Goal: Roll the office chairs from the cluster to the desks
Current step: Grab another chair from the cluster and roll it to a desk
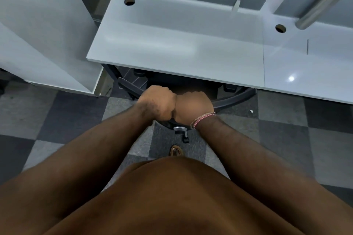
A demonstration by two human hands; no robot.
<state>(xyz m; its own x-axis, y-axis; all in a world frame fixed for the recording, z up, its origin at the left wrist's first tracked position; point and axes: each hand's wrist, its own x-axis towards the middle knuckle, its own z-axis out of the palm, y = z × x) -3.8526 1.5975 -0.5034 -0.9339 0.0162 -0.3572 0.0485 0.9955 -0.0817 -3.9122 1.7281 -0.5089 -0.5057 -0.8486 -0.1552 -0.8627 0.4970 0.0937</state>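
A dark office chair (pixel 235 99) is tucked under the white desk (pixel 172 44), so its seat is hidden beneath the desktop. Only its curved backrest top, two armrests and a chrome base part with a caster (pixel 181 131) show. My left hand (pixel 158 102) and my right hand (pixel 193 106) sit side by side, both closed over the top of the backrest at the desk's front edge. A braided band circles my right wrist.
A second white desk (pixel 309 63) adjoins on the right with a metal tube (pixel 324 0) above it. White partition panels (pixel 42 25) stand at the left. Grey checkered carpet (pixel 66 112) covers the floor. A sandalled foot (pixel 175 150) shows below the chair.
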